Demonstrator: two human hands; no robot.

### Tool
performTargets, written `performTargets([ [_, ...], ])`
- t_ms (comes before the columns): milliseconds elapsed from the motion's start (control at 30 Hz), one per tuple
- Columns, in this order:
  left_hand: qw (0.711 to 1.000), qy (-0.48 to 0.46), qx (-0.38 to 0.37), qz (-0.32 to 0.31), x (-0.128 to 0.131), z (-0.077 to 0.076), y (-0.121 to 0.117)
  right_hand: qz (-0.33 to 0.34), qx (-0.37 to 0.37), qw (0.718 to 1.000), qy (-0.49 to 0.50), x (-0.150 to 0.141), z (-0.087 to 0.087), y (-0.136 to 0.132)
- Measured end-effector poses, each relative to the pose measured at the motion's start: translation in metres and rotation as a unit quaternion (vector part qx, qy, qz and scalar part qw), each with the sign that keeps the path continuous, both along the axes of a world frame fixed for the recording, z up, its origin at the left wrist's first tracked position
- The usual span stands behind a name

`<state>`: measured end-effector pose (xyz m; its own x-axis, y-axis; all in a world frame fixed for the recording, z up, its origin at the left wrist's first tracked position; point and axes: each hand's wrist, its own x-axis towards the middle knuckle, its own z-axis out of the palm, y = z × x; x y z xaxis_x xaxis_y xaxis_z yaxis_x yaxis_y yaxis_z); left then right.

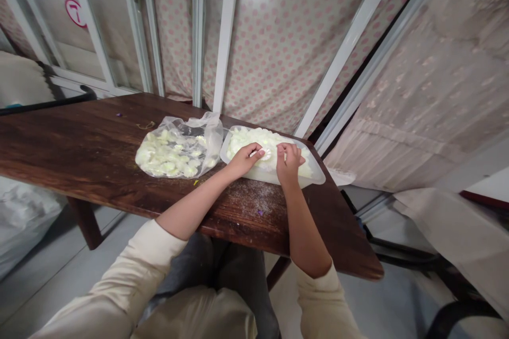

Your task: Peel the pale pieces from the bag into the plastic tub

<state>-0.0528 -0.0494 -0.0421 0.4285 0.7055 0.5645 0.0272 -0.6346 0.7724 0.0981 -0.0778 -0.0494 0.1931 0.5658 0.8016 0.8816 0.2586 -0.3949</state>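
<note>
My left hand (pixel 244 160) is over a white plastic tray (pixel 274 176), its thumb and fingers pinched on a small white flower-shaped piece (pixel 265 154) with a scalloped edge. To the right of it, my right hand (pixel 289 161) is raised above the same tray with thumb and fingertips drawn together. Whatever lies between those fingertips is too small to make out. A heap of pale whitish-green pieces (pixel 242 139) fills the tray. On the left lies a clear plastic bag (pixel 212 135), its mouth towards the tray, with many similar pale yellow-green pieces (pixel 170 156) inside.
The dark wooden table (pixel 79 137) carries white crumbs (pixel 258 204) near its front edge, plus small purple and yellow bits. Behind it stand white-framed glass panels with a dotted curtain (pixel 274 53). A black metal chair frame (pixel 413 259) is at the right.
</note>
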Motion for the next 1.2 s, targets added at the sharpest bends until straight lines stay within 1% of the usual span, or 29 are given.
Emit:
performTargets([
  [67, 1.000, -0.005, 0.004, -0.010, 0.000, 0.000, 0.000, 0.069, -0.025, 0.997, -0.020, -0.005, 0.001, -0.002],
  [100, 1.000, -0.006, 0.005, -0.013, 0.000, 0.000, 0.000, 0.093, -0.032, 0.995, -0.024, -0.007, 0.001, -0.002],
  [133, 1.000, -0.005, 0.005, -0.013, 0.000, 0.000, 0.000, 0.107, -0.034, 0.993, -0.024, -0.008, 0.001, -0.002],
  [200, 1.000, 0.001, 0.002, -0.006, 0.001, -0.001, 0.000, 0.110, -0.031, 0.993, -0.021, -0.010, 0.001, -0.001],
  [300, 1.000, 0.015, -0.001, 0.011, 0.002, -0.003, 0.000, 0.077, -0.024, 0.996, -0.045, -0.010, 0.000, -0.001],
  [433, 0.999, 0.026, -0.001, 0.020, 0.003, -0.003, -0.001, -0.006, -0.011, 0.994, -0.108, -0.010, -0.002, -0.003],
  [500, 0.999, 0.027, -0.001, 0.023, 0.003, -0.003, -0.001, -0.039, -0.005, 0.992, -0.124, -0.010, -0.003, -0.002],
  [600, 0.999, 0.022, -0.002, 0.024, 0.002, -0.003, 0.000, -0.083, -0.003, 0.992, -0.099, -0.004, -0.004, 0.000],
  [667, 1.000, 0.016, -0.004, 0.023, 0.001, -0.003, 0.000, -0.110, 0.001, 0.993, -0.052, 0.002, -0.004, 0.002],
  [733, 1.000, 0.012, -0.006, 0.019, 0.001, -0.003, 0.001, -0.115, 0.017, 0.993, -0.002, 0.005, -0.003, 0.003],
  [767, 1.000, 0.011, -0.005, 0.017, 0.001, -0.003, 0.001, -0.106, 0.027, 0.994, 0.017, 0.006, -0.003, 0.003],
  [833, 1.000, 0.007, -0.004, 0.013, 0.001, -0.003, 0.001, -0.063, 0.037, 0.997, 0.035, 0.004, -0.001, 0.001],
  [967, 1.000, -0.003, -0.002, 0.006, 0.001, -0.002, 0.001, 0.077, 0.001, 0.997, 0.002, -0.006, 0.001, -0.002],
  [1033, 1.000, -0.006, -0.001, 0.001, 0.001, -0.002, 0.001, 0.116, -0.013, 0.993, 0.002, -0.009, 0.002, -0.002],
  [1100, 1.000, -0.004, 0.002, -0.004, 0.002, -0.003, 0.001, 0.120, -0.018, 0.992, 0.014, -0.009, 0.002, -0.002],
  [1200, 1.000, 0.011, 0.005, -0.005, 0.002, -0.003, 0.001, 0.091, -0.024, 0.996, -0.006, -0.008, 0.000, 0.000],
])
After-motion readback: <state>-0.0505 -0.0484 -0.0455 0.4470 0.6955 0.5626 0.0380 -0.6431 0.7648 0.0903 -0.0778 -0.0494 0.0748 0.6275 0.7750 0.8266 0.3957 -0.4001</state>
